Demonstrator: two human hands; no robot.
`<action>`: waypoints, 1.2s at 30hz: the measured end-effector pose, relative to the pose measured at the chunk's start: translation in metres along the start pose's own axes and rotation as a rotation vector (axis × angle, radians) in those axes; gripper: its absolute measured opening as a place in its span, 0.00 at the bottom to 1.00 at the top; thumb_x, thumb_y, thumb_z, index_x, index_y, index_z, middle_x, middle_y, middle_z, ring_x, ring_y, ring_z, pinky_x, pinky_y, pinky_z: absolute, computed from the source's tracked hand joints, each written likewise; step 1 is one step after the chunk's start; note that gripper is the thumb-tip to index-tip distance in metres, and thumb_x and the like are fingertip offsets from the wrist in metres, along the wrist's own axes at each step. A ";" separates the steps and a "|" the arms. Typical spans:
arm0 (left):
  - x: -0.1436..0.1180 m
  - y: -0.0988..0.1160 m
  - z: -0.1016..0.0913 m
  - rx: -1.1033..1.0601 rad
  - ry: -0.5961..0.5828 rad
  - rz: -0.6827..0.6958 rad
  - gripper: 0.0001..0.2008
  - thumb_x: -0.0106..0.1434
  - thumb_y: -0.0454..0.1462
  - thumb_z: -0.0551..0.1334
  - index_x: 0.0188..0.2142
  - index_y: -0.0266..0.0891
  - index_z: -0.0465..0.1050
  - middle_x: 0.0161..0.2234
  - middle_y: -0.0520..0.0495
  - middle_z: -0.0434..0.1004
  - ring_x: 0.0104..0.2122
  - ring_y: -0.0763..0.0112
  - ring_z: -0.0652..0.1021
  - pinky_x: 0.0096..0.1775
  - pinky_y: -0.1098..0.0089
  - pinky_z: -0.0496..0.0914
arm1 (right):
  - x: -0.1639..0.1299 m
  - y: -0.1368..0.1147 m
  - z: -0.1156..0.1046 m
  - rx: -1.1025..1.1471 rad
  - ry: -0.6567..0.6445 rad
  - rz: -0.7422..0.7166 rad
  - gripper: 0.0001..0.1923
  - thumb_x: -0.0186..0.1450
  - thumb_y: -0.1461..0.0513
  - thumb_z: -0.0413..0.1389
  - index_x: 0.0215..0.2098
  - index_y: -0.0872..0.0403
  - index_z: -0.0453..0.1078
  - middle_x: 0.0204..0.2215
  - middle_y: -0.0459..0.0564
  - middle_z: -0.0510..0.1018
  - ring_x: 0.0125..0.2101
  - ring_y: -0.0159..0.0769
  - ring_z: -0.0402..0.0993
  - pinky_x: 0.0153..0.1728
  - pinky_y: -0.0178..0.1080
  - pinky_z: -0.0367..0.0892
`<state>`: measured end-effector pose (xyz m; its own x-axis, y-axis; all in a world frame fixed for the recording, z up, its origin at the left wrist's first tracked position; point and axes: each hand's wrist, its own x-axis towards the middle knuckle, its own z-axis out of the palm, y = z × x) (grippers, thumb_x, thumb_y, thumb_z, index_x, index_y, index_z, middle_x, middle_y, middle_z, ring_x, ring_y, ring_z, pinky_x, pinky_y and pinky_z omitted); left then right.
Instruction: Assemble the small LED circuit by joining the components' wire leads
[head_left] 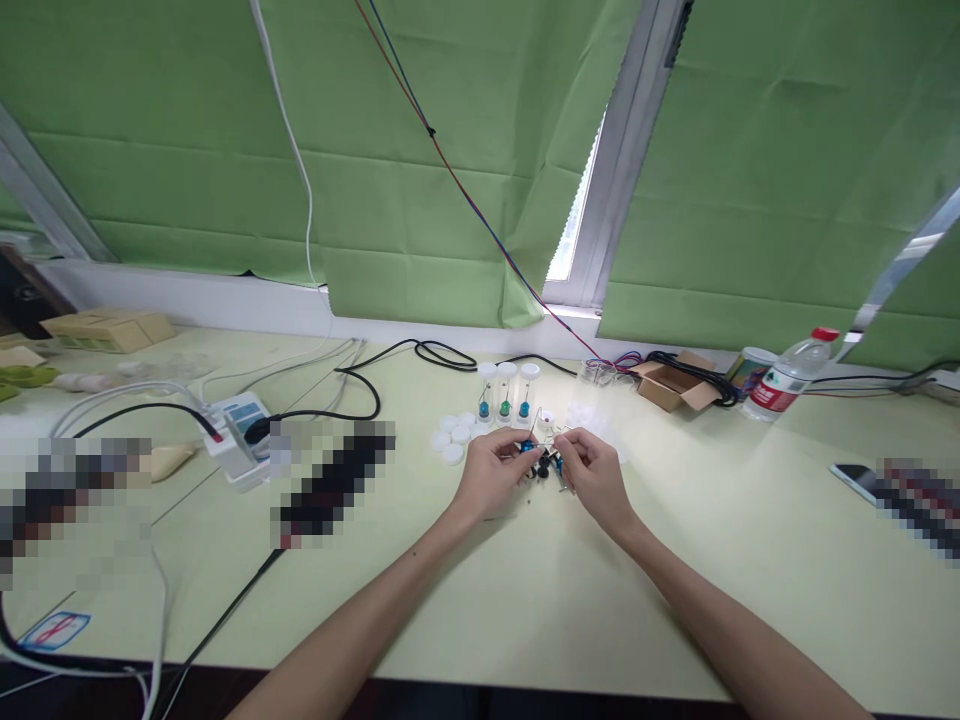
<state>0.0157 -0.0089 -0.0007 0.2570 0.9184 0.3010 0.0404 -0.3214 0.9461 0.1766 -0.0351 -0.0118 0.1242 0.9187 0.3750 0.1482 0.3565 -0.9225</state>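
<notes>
Small blue part (528, 446) is held pinched in left hand (489, 472), thin wire (536, 422) slanting up beside it. Right hand (598, 472) is set just rightward, fingertips drawn close; any hold cannot be told.

Held part (528, 446) is showing blue | 2 vial inserts (484, 409) are showing blue, 1 insert (505, 408) green | vial caps (507, 370), loose discs (452, 453) are showing white | blinds (450, 230) are showing plain green | tabletop (465, 620) is showing pale yellow | hanging wires (471, 200) are pairing red with blue | bottle label (776, 390) is mixing red, white
</notes>
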 end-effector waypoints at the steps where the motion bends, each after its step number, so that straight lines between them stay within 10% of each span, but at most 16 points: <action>1: 0.000 -0.001 0.000 -0.011 -0.009 -0.002 0.12 0.56 0.45 0.66 0.31 0.37 0.76 0.20 0.53 0.68 0.17 0.77 0.66 0.21 0.73 0.62 | 0.000 0.000 0.000 -0.001 0.001 -0.005 0.16 0.66 0.51 0.56 0.26 0.52 0.66 0.12 0.38 0.59 0.13 0.27 0.55 0.16 0.33 0.52; 36: -0.002 -0.003 0.002 0.051 -0.002 0.019 0.12 0.56 0.44 0.67 0.33 0.37 0.78 0.29 0.49 0.74 0.18 0.78 0.68 0.23 0.72 0.66 | 0.004 0.008 -0.002 0.025 -0.022 0.097 0.27 0.65 0.48 0.56 0.15 0.52 0.56 0.08 0.39 0.59 0.10 0.25 0.54 0.14 0.33 0.53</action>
<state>0.0168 -0.0097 -0.0044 0.2597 0.9118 0.3181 0.0844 -0.3496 0.9331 0.1798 -0.0286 -0.0170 0.1152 0.9526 0.2816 0.1122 0.2692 -0.9565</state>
